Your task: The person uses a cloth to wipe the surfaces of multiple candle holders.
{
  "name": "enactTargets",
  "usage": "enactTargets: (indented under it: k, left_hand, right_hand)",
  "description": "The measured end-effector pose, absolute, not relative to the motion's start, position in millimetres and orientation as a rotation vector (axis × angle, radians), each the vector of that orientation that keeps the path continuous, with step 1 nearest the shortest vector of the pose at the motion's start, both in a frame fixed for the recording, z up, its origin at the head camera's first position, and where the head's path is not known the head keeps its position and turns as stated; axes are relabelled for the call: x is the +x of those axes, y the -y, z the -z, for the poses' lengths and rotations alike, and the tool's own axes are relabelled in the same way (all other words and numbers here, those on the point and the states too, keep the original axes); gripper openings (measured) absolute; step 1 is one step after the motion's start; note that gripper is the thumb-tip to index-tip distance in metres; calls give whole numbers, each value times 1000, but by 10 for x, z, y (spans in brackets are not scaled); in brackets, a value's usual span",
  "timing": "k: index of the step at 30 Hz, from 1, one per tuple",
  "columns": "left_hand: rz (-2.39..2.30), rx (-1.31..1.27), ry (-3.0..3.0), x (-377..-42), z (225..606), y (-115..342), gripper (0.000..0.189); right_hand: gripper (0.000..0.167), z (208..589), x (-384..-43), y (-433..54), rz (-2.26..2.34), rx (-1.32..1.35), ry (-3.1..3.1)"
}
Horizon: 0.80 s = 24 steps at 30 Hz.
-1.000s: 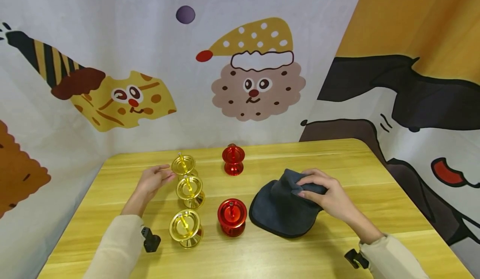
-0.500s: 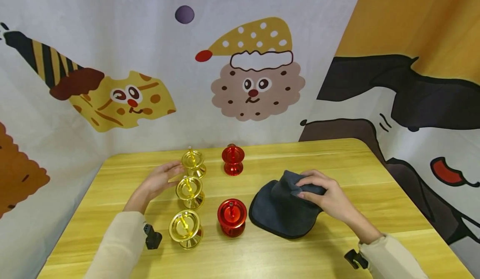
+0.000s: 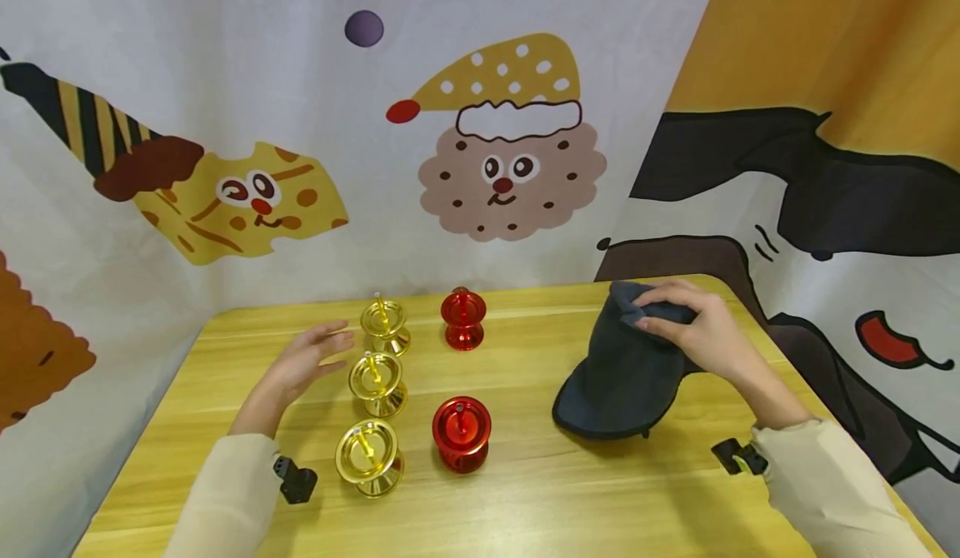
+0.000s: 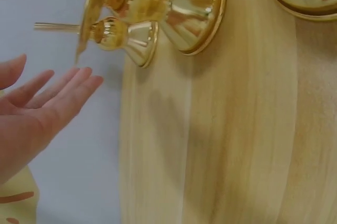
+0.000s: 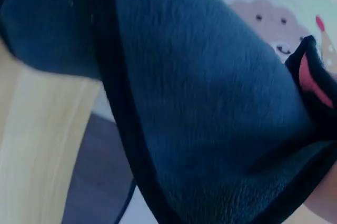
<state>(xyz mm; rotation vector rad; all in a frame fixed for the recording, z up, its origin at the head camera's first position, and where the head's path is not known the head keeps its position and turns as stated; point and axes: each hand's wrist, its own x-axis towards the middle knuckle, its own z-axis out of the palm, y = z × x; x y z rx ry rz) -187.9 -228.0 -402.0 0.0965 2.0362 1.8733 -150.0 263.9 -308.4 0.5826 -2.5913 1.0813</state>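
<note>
My left hand (image 3: pixel 303 362), fingers extended and holding nothing, hovers just left of the rear gold candle holder (image 3: pixel 383 320). In the left wrist view its fingertips (image 4: pixel 95 81) lie close to the gold holders (image 4: pixel 190 4), with a small gap. A middle gold candle holder (image 3: pixel 377 379) and a front gold candle holder (image 3: pixel 367 452) complete an upright column. On the right, my right hand (image 3: pixel 705 329) pinches a dark blue-grey cloth (image 3: pixel 630 379) by its top, so it hangs in folds. That cloth (image 5: pixel 205 92) covers most of the right wrist view, hiding most of the hand.
Two red candle holders stand right of the gold ones: a rear one (image 3: pixel 463 315) near the table's back edge and a front one (image 3: pixel 461 430). The wooden table (image 3: pixel 525 508) ends at a printed curtain (image 3: pixel 315 58). Black cameras sit at both wrists.
My left hand moved the rear gold candle holder right, into line, then drew back left from it. My right hand has raised the cloth and carried it right and toward the back.
</note>
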Motion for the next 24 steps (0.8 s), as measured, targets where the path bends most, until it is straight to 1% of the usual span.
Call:
enactTargets:
  k: [3,5,11,15,17,21,24]
  left_hand:
    - [-1863,59,-2068,-1846,3988,2299,49]
    - [-1849,44,-2087,-1824,3979,2313,49]
    - [-1821,11,-2097,-1754,4001,2347,48]
    - [-1801,14,-2104,-1723,4049,2370,49]
    - [-1793,6,-2109,-1712,4076,2388,50]
    - [-1795,-21,-2102,-1688,4126,2423,50]
    - [-1803,-27,-2099,-1668,4156,2442,51]
  right_hand:
    - [20,3098,-1612,-2667,-946,539,2586]
    - [21,3203,-1698,-2675,-875,523,2583]
    - [26,3824,-1924,-2734,-802,426,2672]
    - [35,4180,-1967,-2785,-692,363,2846]
    - [44,4299,-1971,-2807,-599,344,2953]
    - [59,4451,-1983,-2843,-440,324,3096]
    - [63,4508,-2013,-2870,-389,321,3116]
